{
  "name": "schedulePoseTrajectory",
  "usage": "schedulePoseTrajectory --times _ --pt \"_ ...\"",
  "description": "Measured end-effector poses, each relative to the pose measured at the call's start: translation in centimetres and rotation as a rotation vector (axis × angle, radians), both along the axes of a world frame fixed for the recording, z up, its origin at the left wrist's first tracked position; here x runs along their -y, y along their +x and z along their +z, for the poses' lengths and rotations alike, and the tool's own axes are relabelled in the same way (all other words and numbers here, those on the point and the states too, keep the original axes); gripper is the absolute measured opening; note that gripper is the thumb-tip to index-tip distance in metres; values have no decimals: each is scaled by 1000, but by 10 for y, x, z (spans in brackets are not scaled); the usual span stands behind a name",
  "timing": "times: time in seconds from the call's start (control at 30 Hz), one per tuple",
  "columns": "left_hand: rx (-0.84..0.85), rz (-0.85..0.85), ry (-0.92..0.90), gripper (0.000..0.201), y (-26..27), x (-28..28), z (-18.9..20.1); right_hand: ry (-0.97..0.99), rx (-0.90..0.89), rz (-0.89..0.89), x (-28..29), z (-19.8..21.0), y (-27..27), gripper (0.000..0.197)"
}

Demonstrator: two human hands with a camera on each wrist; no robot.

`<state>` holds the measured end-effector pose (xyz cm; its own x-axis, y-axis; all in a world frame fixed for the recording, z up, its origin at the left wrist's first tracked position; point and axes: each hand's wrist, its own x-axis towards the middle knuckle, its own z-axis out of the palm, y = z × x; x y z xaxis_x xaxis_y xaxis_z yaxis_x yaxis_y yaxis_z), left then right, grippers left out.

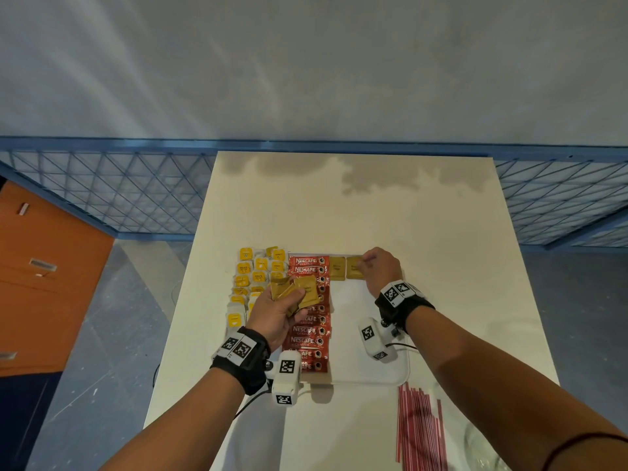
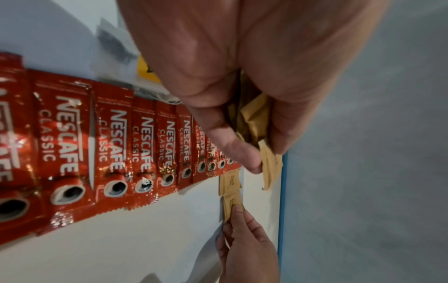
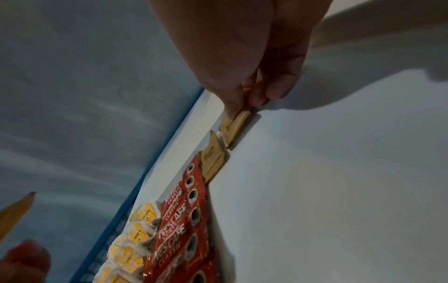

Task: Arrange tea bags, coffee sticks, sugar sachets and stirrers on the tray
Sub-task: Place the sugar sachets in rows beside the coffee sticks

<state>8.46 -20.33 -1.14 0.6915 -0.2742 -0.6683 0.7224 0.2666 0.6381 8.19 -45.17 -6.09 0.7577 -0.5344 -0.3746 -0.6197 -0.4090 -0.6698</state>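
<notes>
A white tray [image 1: 373, 377] lies on the table. Yellow-tagged tea bags [image 1: 253, 270] fill its left side, and red coffee sticks [image 1: 311, 321] lie in a column beside them. Two brown sugar sachets sit side by side at the tray's far edge. My right hand [image 1: 365, 265] pinches the right one [image 1: 354, 266], which lies flat; the other sachet [image 1: 337, 267] lies free. My left hand [image 1: 285, 311] hovers over the coffee sticks and grips a bunch of brown sugar sachets [image 1: 299, 294]. Red and white stirrers [image 1: 421, 426] lie on the table in front of the tray.
The tray's right half [image 1: 353, 334] is bare white. The pale table [image 1: 356, 205] stretches far behind the tray. A clear glass [image 1: 482, 450] stands at the near right beside the stirrers. A blue mesh fence [image 1: 102, 192] runs behind the table, with an orange cabinet [image 1: 40, 273] at left.
</notes>
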Motion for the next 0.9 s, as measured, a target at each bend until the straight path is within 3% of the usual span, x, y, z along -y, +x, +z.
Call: schedulePoseTrajectory --times 0.4,0.53,0.7,0.83,0.9 --pt "23 -40 53 40 -4 2 -3 -81 -18 13 -6 5 -3 27" --pt "25 -46 45 30 -5 4 0 -77 27 9 -8 8 -10 23" --pt "48 -64 49 20 -8 5 3 -43 -2 210 -18 8 -14 3" --pt "43 -59 51 27 -9 4 4 -119 -56 288 -21 7 -9 27" --pt "44 -57 41 25 -10 2 4 -146 -66 311 -23 6 -10 30"
